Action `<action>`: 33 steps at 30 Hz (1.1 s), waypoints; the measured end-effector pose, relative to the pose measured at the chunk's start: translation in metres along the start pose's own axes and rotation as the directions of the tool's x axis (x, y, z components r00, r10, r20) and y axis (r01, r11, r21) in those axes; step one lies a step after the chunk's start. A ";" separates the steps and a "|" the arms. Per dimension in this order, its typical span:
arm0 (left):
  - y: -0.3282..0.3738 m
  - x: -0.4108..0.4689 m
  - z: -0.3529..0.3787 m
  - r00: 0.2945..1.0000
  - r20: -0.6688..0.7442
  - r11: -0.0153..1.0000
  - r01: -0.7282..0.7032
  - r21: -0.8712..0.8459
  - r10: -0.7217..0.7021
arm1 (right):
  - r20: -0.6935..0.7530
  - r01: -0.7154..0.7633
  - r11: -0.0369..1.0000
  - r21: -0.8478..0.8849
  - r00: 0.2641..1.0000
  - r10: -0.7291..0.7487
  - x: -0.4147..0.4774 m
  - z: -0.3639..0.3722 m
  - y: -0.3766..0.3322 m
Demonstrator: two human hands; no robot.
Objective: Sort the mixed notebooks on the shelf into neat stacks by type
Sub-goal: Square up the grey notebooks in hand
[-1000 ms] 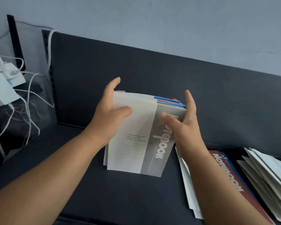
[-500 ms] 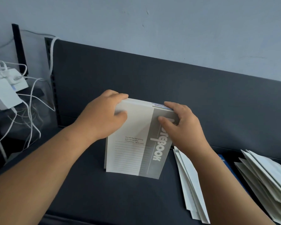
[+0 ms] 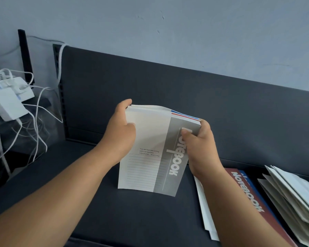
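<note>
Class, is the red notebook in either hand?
No, the red notebook lies on the shelf; the left hand and right hand grip the grey stack.

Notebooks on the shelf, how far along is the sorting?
No finished stack is visible. In hand: left hand and right hand grip a grey-covered bundle stood on edge on the shelf, red and blue covers showing behind it. Left: the red notebook and the fanned white pile at the right lie untidy.

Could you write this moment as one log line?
left hand: grips notebook stack | right hand: grips same notebook stack | notebook stack: upright, lower edge on shelf | red notebook: flat at right
</note>
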State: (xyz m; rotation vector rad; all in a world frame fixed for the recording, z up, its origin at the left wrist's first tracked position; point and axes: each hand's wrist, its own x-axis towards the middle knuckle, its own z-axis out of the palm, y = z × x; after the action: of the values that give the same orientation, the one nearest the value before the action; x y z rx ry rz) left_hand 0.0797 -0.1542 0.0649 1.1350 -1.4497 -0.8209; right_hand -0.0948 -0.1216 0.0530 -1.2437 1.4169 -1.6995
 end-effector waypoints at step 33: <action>-0.039 0.014 -0.011 0.971 0.202 0.987 0.106 0.123 -0.129 | 0.056 -0.200 0.954 -0.222 0.975 0.217 0.010 -0.029 0.050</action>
State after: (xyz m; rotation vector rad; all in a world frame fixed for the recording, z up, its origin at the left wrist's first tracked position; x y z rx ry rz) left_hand 0.0991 -0.1785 0.0356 1.2577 -1.6305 -0.9765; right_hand -0.1309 -0.1319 0.0084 -1.2108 1.6551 -1.3689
